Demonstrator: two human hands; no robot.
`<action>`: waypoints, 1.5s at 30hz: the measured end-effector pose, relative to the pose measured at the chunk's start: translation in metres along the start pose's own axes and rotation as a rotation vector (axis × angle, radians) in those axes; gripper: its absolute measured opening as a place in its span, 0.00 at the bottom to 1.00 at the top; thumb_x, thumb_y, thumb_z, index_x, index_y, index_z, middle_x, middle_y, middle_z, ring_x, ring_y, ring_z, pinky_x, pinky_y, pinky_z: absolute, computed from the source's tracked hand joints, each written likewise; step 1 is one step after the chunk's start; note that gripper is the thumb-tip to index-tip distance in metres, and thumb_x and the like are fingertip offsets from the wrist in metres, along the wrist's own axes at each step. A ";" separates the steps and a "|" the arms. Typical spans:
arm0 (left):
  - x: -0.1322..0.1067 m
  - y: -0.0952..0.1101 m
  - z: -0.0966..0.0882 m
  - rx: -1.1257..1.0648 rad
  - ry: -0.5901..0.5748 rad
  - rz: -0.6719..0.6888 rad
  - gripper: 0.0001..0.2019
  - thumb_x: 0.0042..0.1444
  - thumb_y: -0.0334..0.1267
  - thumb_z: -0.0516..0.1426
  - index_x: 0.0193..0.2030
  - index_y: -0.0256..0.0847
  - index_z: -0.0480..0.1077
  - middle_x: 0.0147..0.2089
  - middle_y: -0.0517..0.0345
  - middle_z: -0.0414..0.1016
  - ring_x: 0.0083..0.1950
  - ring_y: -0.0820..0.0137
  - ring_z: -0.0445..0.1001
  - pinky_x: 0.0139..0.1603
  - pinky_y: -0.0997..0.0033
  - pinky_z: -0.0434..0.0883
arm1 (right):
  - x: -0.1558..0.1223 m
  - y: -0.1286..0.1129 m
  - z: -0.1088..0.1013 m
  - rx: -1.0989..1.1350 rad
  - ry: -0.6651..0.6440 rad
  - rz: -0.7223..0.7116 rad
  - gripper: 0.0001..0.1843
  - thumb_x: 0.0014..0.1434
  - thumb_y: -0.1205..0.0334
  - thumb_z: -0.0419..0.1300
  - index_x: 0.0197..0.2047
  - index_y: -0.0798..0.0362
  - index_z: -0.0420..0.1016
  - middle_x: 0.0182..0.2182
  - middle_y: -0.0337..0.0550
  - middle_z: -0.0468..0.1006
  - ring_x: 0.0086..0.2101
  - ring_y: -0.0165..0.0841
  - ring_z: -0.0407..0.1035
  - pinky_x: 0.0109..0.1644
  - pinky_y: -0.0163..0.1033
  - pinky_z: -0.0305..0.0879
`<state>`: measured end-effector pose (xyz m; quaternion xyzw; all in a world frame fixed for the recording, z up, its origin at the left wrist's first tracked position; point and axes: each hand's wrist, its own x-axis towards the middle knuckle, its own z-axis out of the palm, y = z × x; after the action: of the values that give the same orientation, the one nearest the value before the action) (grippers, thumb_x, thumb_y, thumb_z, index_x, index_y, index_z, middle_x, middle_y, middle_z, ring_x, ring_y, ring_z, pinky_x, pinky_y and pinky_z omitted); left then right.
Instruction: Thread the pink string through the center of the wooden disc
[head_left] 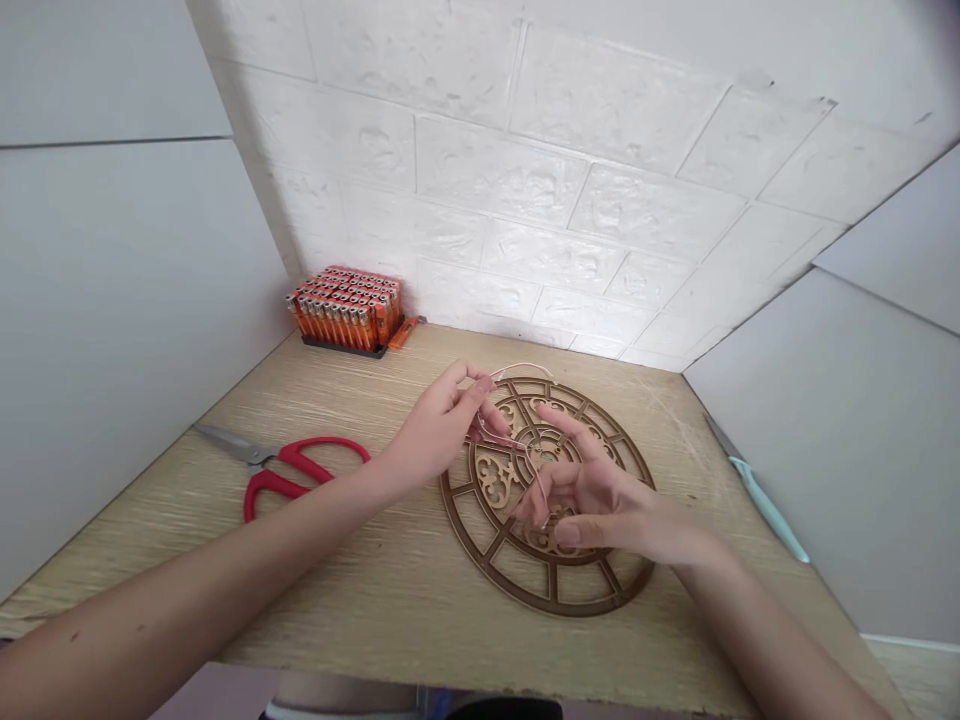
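A thin white cord [504,438] is pinched between the thumb and fingers of my left hand [444,418]. One end of it arcs up over the far rim of a round, openwork brown wooden disc [553,580]. Another stretch runs down across the middle of the disc to my right hand [592,495]. The right hand is held above the disc with its thumb and fingers apart, and the cord passes by its lower fingers. I cannot tell whether those fingers grip it. Scroll-shaped cut-outs fill the inner ring of the disc.
Red-handled scissors [300,465] lie to the left, partly under my left forearm. A block of orange batteries [345,310] stands in the back left corner. At the right edge lies a knife with a mint handle [769,510]. White panels flank the wooden tabletop [375,610].
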<state>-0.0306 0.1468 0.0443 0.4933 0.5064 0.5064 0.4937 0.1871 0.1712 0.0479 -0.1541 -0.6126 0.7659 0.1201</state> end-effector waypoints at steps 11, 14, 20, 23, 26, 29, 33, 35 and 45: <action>0.002 0.006 0.000 -0.219 0.055 -0.069 0.08 0.59 0.39 0.51 0.38 0.36 0.57 0.20 0.66 0.51 0.21 0.81 0.61 0.25 0.84 0.62 | -0.006 -0.006 -0.013 -0.379 0.273 0.086 0.18 0.62 0.54 0.59 0.55 0.46 0.67 0.30 0.38 0.71 0.25 0.23 0.62 0.25 0.26 0.58; 0.001 0.007 0.000 -0.196 0.067 -0.060 0.10 0.57 0.41 0.53 0.37 0.35 0.59 0.20 0.66 0.50 0.19 0.84 0.52 0.20 0.87 0.52 | -0.007 -0.007 -0.015 -0.468 0.347 0.095 0.17 0.63 0.51 0.57 0.54 0.46 0.68 0.28 0.39 0.71 0.23 0.23 0.60 0.23 0.27 0.54; -0.001 0.011 0.001 -0.070 -0.036 -0.148 0.09 0.58 0.40 0.53 0.35 0.34 0.61 0.20 0.66 0.48 0.20 0.85 0.47 0.19 0.87 0.47 | -0.007 -0.008 -0.021 -0.332 0.460 -0.025 0.15 0.63 0.54 0.57 0.50 0.50 0.68 0.27 0.39 0.68 0.27 0.25 0.62 0.25 0.28 0.55; -0.003 0.007 0.001 0.035 -0.143 -0.190 0.13 0.57 0.45 0.54 0.37 0.35 0.63 0.20 0.65 0.50 0.20 0.85 0.49 0.20 0.86 0.51 | -0.007 -0.006 -0.024 -0.279 0.444 -0.097 0.16 0.63 0.58 0.58 0.53 0.49 0.66 0.34 0.42 0.71 0.28 0.25 0.63 0.29 0.30 0.60; -0.005 0.007 0.000 0.118 -0.304 -0.194 0.18 0.57 0.50 0.53 0.41 0.35 0.65 0.23 0.64 0.55 0.21 0.85 0.51 0.20 0.84 0.50 | -0.005 -0.003 -0.023 -0.256 0.420 -0.115 0.16 0.63 0.60 0.58 0.54 0.49 0.65 0.39 0.43 0.71 0.29 0.25 0.63 0.31 0.30 0.62; -0.011 0.012 0.000 0.251 -0.416 -0.093 0.22 0.57 0.56 0.51 0.46 0.39 0.67 0.26 0.62 0.57 0.23 0.84 0.53 0.22 0.83 0.49 | -0.002 -0.002 -0.020 -0.282 0.414 -0.103 0.15 0.62 0.61 0.59 0.52 0.48 0.66 0.40 0.42 0.70 0.30 0.24 0.64 0.30 0.29 0.62; -0.018 0.018 0.001 0.438 -0.536 0.014 0.22 0.56 0.58 0.51 0.49 0.47 0.69 0.27 0.62 0.61 0.28 0.83 0.56 0.26 0.84 0.52 | 0.001 -0.001 -0.015 -0.289 0.404 -0.134 0.13 0.62 0.61 0.59 0.51 0.47 0.66 0.42 0.41 0.69 0.35 0.26 0.66 0.33 0.29 0.64; -0.019 0.018 0.001 0.469 -0.572 0.057 0.21 0.56 0.57 0.52 0.48 0.47 0.70 0.34 0.63 0.67 0.31 0.83 0.59 0.29 0.85 0.54 | 0.002 0.000 -0.013 -0.280 0.385 -0.158 0.13 0.63 0.61 0.58 0.51 0.47 0.65 0.43 0.42 0.69 0.36 0.28 0.68 0.36 0.32 0.66; -0.016 0.009 0.005 0.369 -0.370 0.124 0.20 0.59 0.52 0.50 0.39 0.37 0.74 0.32 0.58 0.68 0.30 0.81 0.60 0.28 0.83 0.54 | 0.000 -0.005 -0.010 -0.383 0.437 -0.157 0.13 0.62 0.60 0.58 0.50 0.49 0.65 0.44 0.44 0.69 0.38 0.30 0.68 0.40 0.35 0.66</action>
<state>-0.0249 0.1312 0.0534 0.6890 0.4601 0.3361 0.4479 0.1910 0.1809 0.0505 -0.2872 -0.7154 0.5737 0.2766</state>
